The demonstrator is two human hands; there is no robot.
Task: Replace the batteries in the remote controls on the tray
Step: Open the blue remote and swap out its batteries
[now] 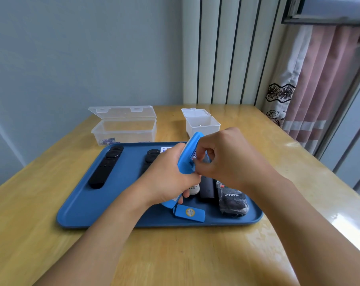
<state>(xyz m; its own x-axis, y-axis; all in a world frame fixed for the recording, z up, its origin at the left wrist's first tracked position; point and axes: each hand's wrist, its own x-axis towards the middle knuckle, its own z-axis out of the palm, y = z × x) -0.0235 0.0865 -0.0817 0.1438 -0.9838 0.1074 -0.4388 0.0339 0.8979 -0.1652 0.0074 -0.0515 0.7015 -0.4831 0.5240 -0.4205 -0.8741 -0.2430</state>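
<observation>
Wooden table [195,254], pink curtain [323,79], striped wall panel [237,50], perhaps window frame [327,13]

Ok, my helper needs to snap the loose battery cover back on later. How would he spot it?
Look at the blue tray on the wooden table, along its near edge right of centre. The battery cover lies flat there, below the hands: a small light-blue rectangle with a round yellow sticker, unlike the black remotes nearby.

Both forearms are bare all the way to the bottom of the shot, no sleeves showing. The left hand [166,172] and right hand [228,157] are bare too, fingernails look short and plain.
</observation>
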